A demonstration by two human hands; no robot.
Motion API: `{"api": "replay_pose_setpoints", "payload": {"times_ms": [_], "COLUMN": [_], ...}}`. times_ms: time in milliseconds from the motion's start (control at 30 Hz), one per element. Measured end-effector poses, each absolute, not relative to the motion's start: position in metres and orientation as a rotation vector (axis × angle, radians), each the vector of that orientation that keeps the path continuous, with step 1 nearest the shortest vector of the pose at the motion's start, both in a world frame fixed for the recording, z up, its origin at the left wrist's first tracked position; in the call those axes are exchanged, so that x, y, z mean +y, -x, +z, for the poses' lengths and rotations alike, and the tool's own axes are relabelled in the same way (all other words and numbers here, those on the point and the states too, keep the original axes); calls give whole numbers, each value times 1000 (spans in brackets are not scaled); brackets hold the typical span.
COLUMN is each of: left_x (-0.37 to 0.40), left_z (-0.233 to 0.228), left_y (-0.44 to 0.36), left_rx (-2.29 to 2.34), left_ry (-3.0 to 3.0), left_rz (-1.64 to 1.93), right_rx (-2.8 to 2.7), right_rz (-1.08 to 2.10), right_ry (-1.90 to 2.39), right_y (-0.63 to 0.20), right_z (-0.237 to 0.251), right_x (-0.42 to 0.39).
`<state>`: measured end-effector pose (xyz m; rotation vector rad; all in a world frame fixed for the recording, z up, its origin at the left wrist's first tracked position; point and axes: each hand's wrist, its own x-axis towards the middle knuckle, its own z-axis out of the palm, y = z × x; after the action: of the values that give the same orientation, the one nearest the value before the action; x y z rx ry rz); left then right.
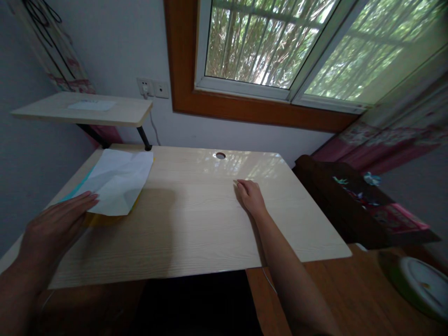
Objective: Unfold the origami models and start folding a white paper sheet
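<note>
On the left of the desk, a creased white sheet of paper [117,179] lies over something yellow [108,220], and a strip of blue [81,185] shows along its left side. My left hand [58,228] rests at the paper's lower left edge, its fingers stretched out together and the thumb hidden. Further right, my right hand [250,196] is low over the desktop [203,219], fingers closed in a pinch. Something tiny and pale may be at its fingertips; I cannot make it out.
A raised shelf [115,114] on dark legs stands at the back left, bearing a white paper [91,105]. The desktop has a round cable hole [220,156] near the back. Right of the desk are a dark wooden cabinet [332,205] and a white-and-green round object [425,284].
</note>
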<state>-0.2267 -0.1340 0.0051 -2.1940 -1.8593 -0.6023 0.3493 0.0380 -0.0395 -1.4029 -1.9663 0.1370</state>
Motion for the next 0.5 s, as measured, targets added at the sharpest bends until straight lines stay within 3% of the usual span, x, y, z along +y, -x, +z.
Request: {"api": "replay_pose_setpoints", "payload": {"times_ms": [167,500], "left_x": [-129,-98], "left_z": [-2,8], "left_y": [232,230], "left_rx": [-1725,-2002], "left_ry": [2287,2279], "left_rz": [-586,-444], "right_rx": [-1969,-1980], "right_rz": [145,159], "right_ry": [1415,1419], "right_y": [-350,-351], "right_z": [-40,-40], "right_x": [38,39]}}
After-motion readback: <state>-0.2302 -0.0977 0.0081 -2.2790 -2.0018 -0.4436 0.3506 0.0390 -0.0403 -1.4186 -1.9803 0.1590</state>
